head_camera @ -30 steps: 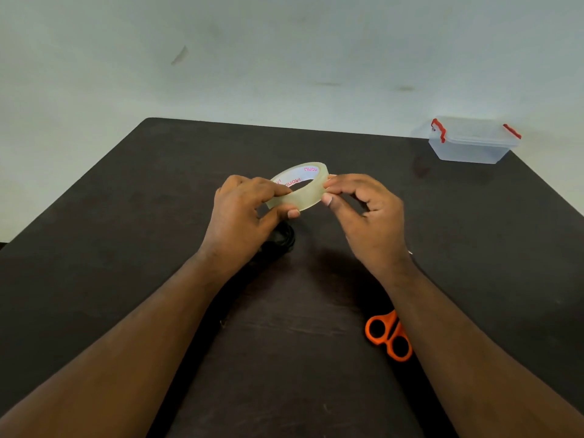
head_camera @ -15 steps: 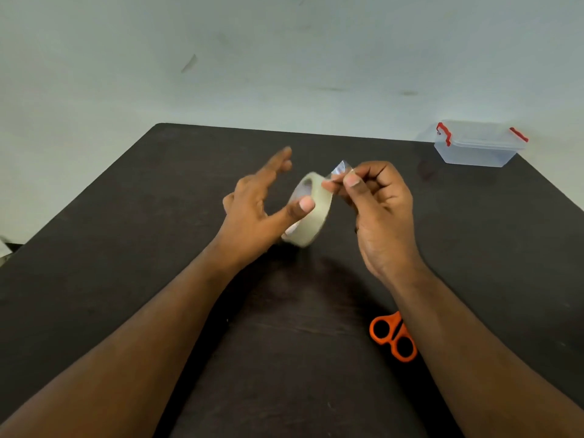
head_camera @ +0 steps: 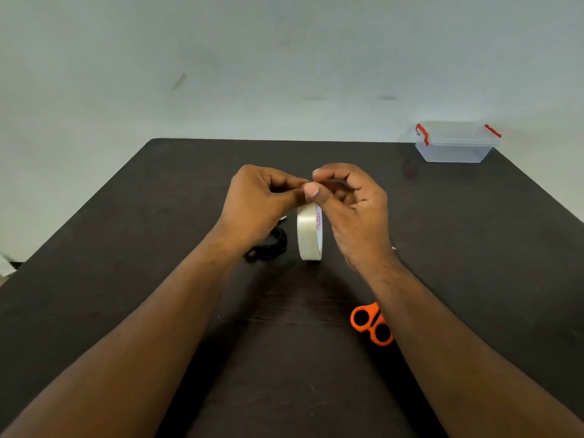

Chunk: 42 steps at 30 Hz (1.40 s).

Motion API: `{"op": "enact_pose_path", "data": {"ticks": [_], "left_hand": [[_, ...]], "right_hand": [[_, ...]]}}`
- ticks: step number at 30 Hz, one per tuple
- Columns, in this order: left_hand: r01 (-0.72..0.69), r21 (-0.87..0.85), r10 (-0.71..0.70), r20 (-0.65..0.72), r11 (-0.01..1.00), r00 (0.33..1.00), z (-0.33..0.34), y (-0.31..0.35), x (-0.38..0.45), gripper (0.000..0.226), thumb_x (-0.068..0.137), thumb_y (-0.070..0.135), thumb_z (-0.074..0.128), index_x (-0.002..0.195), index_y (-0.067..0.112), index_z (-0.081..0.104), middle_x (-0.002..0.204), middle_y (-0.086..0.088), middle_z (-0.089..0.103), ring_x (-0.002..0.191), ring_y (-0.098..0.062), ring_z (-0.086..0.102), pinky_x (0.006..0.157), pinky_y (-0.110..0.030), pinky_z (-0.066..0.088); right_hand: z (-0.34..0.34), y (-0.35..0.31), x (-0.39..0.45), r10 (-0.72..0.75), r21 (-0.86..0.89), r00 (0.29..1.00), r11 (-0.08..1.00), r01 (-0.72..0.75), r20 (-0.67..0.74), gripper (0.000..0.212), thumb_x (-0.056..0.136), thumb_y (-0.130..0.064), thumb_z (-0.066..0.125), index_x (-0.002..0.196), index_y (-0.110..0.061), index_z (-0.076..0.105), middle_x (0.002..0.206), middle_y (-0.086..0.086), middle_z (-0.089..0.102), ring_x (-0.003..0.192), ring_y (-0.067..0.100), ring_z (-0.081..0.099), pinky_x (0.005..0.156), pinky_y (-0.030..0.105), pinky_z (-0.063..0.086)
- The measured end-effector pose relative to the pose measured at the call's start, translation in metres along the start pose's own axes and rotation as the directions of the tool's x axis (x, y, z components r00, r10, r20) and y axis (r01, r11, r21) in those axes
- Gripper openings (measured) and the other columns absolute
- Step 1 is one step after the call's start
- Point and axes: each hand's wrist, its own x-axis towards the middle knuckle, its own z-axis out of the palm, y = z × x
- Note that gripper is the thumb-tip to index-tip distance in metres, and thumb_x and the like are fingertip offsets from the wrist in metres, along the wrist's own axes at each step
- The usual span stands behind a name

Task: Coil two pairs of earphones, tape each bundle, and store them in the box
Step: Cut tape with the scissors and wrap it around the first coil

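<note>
Between both hands (head_camera: 262,203), tape roll (head_camera: 309,232), pink lettering unreadable

Single head view, looking forward and down over table (head_camera: 126,248), hands close.

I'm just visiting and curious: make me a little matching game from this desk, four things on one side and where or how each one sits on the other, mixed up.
Things:
1. tape roll
2. scissors
3. box
4. earphones

Places or states:
A. far right corner of the table, lid on
B. dark bundle lying beneath the left wrist
C. standing on edge between the two hands
D. orange handles showing beside the right forearm

Pairs: 1-C, 2-D, 3-A, 4-B
</note>
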Motion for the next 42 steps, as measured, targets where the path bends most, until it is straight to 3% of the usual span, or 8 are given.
{"op": "enact_pose_path", "data": {"ticks": [3,7,11,18,21,25,32,42], "left_hand": [[-0.034,0.009,0.034,-0.059,0.999,0.998,0.009,-0.001,0.0,0.014,0.079,0.018,0.077,0.091,0.012,0.077,0.083,0.004,0.075,0.079,-0.006,0.071,0.071,-0.022,0.057],[0.045,-0.105,-0.065,-0.195,0.993,0.979,0.016,-0.009,0.001,0.009,0.078,0.02,0.078,0.082,0.011,0.078,0.074,0.001,0.075,0.072,-0.014,0.072,0.064,-0.027,0.057],[0.096,-0.291,-0.181,-0.283,0.952,0.942,0.01,-0.018,0.003,0.008,0.078,0.017,0.078,0.08,0.01,0.077,0.074,-0.003,0.074,0.072,-0.016,0.07,0.068,-0.026,0.057],[0.277,-0.616,-0.378,-0.037,0.737,0.925,-0.019,-0.041,0.008,0.016,0.073,0.021,0.077,0.084,0.009,0.074,0.082,-0.001,0.07,0.054,-0.007,0.045,0.048,-0.021,0.033],[0.273,-0.722,-0.351,0.044,0.636,0.935,-0.027,-0.044,0.007,0.012,0.077,0.023,0.068,0.083,0.014,0.071,0.093,0.001,0.072,0.053,-0.006,0.045,0.045,-0.017,0.033],[0.171,-0.848,-0.378,-0.036,0.501,0.925,-0.043,-0.051,0.012,0.008,0.09,0.019,0.059,0.085,0.018,0.065,0.086,0.003,0.071,0.052,-0.002,0.049,0.043,-0.014,0.036],[0.124,-0.889,-0.423,-0.084,0.441,0.902,-0.052,-0.067,0.015,0.014,0.087,0.005,0.062,0.089,0.018,0.067,0.083,-0.005,0.073,0.063,-0.009,0.066,0.048,-0.017,0.047],[0.192,-0.887,-0.431,-0.008,0.419,0.902,-0.049,-0.081,0.021,0.009,0.092,0.01,0.058,0.094,0.014,0.066,0.09,-0.003,0.075,0.069,-0.007,0.07,0.049,-0.015,0.05]], "right_hand": [[0.002,0.0,-0.004,0.026,-0.04,1.0,0.999,-0.027,-0.016,0.053,0.071,-0.02,0.082,0.115,-0.024,0.053,0.122,-0.001,0.057,0.097,0.018,0.067,0.088,0.044,0.055],[0.004,0.008,-0.011,-0.036,-0.342,0.994,0.94,-0.003,-0.107,0.07,0.062,-0.043,0.086,0.116,-0.038,0.042,0.125,-0.01,0.045,0.113,0.008,0.051,0.091,0.024,0.047],[-0.003,0.013,-0.003,0.112,-0.504,0.994,0.857,-0.104,-0.014,0.036,0.067,-0.047,0.081,0.093,-0.028,0.063,0.098,-0.015,0.059,0.083,-0.002,0.054,0.065,0.012,0.04],[-0.003,0.007,0.005,0.371,-0.312,0.913,0.899,-0.308,0.169,0.006,0.091,-0.015,0.065,0.095,-0.019,0.067,0.091,-0.001,0.068,0.051,0.019,0.063,0.05,0.033,0.054],[-0.01,0.001,0.012,0.321,-0.426,0.934,0.875,-0.229,0.158,0.006,0.088,-0.021,0.068,0.093,-0.02,0.066,0.097,0.002,0.067,0.065,0.018,0.067,0.063,0.029,0.059],[-0.022,-0.004,0.03,0.182,-0.632,0.973,0.773,-0.05,0.146,0.037,0.071,-0.046,0.078,0.079,-0.016,0.059,0.076,-0.008,0.055,0.059,0.002,0.045,0.052,0.013,0.038],[-0.042,-0.004,0.078,0.234,-0.753,0.867,0.622,0.214,0.439,0.022,0.085,-0.033,0.07,0.105,-0.023,0.069,0.086,-0.024,0.058,0.069,-0.012,0.055,0.064,0.013,0.037],[-0.044,0.014,0.101,0.255,-0.768,0.871,0.611,0.192,0.421,0.008,0.088,-0.025,0.067,0.094,-0.02,0.065,0.079,-0.01,0.065,0.071,0.015,0.065,0.067,0.028,0.048]]}}
